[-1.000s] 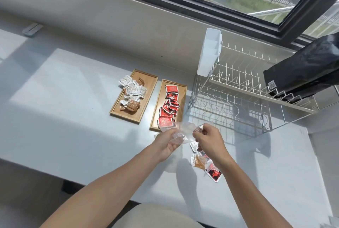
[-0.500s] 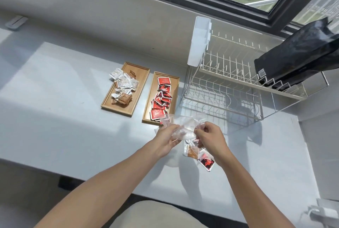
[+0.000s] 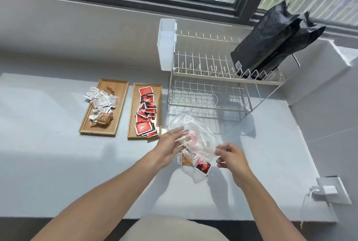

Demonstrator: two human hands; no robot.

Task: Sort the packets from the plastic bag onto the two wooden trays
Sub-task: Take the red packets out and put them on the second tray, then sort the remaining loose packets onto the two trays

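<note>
The right hand (image 3: 231, 155) is pinching the clear plastic bag (image 3: 195, 136), the left hand (image 3: 170, 144) is lying flat and spread against it. Two packets (image 3: 193, 163) are lying underneath on the surface (image 3: 48, 153); shaking the bag could be scattering them away from the trays (image 3: 124, 93)

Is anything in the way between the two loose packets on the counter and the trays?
Partly. The left hand and the plastic bag lie over the brown packet and red packet. Beyond them, bare counter runs to the left tray and right tray.
</note>
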